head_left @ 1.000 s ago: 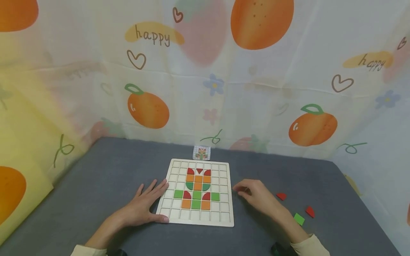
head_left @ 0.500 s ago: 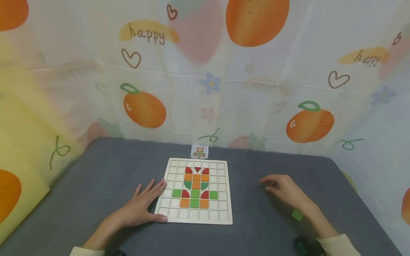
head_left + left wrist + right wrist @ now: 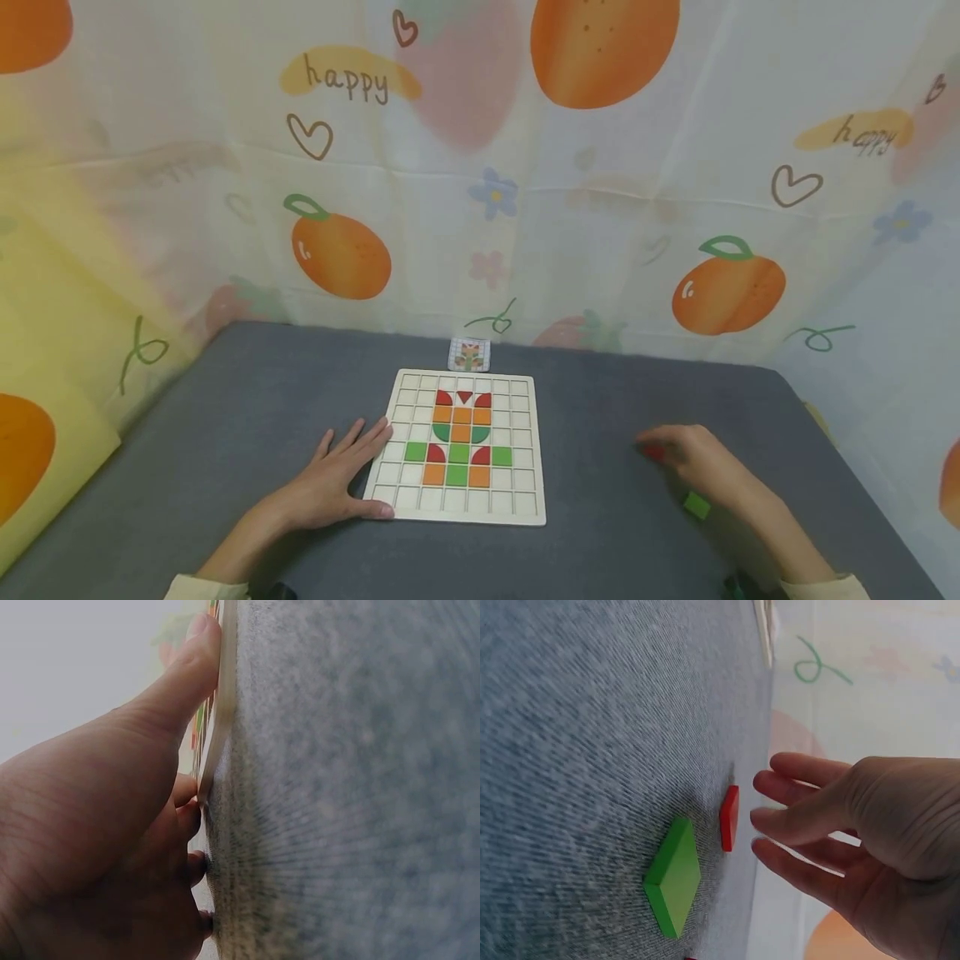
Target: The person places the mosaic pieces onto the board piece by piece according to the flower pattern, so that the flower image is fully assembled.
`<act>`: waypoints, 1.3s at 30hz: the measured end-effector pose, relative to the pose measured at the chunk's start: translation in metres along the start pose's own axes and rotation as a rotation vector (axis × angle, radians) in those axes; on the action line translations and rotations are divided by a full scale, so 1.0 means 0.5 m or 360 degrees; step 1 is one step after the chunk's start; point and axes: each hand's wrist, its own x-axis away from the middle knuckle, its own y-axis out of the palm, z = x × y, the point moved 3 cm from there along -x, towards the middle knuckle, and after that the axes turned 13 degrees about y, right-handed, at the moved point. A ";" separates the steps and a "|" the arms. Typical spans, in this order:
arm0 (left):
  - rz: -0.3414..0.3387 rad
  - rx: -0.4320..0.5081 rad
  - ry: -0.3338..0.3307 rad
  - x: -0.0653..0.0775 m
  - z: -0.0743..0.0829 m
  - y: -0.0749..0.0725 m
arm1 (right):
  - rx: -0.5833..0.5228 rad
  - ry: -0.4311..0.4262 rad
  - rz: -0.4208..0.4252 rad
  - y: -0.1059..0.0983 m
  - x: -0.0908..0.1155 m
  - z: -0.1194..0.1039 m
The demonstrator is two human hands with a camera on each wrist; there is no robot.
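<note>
A white gridded board (image 3: 517,417) lies on the grey cloth, bearing a tulip-like pattern of red, orange and green pieces. My left hand (image 3: 330,479) rests spread against its left side, thumb (image 3: 199,656) on the near corner and fingers along the edge. To the right of the board, my right hand (image 3: 708,467) hovers palm down over a red rounded piece (image 3: 730,819), thumb and fingers loosely bent and apart from it, with nothing between them. A green square piece (image 3: 676,881) lies nearer the wrist, partly below the forearm in the head view.
A small picture card (image 3: 470,355) with a similar tulip pattern lies just behind the board. A printed curtain (image 3: 585,250) rises along the table's back edge. The edge of another red piece (image 3: 691,958) shows at the bottom of the right wrist view.
My right hand has moved away from the board's right edge, out to the right and over the loose red piece. The left hand and the board stay in place.
</note>
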 end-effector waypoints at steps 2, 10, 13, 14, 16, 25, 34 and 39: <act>0.0003 -0.0006 0.0010 -0.001 0.000 0.000 | 0.0034 -0.0016 0.0004 0.003 0.002 0.001; -0.0007 0.0023 0.0020 0.000 0.003 0.002 | 0.0067 -0.0023 0.0055 0.016 0.001 0.017; -0.0002 0.0023 0.0022 -0.001 0.005 0.001 | 0.0043 0.0023 0.0062 0.015 0.000 0.018; -0.0001 0.0021 0.0024 -0.001 0.005 0.001 | 0.0027 0.0034 0.0053 0.014 0.000 0.018; 0.0001 0.0014 0.0025 -0.001 0.005 0.001 | -0.0003 0.0045 0.0041 0.013 0.000 0.016; 0.0016 0.0012 0.0037 0.001 0.005 0.001 | -0.0025 0.0116 0.0094 0.004 -0.009 0.009; 0.0011 0.0018 0.0025 0.002 0.003 -0.001 | -0.0073 0.0093 0.0141 0.002 -0.017 -0.017; 0.0015 0.0007 0.0039 0.002 0.005 -0.002 | -0.0066 -0.0011 0.0233 0.008 -0.022 -0.038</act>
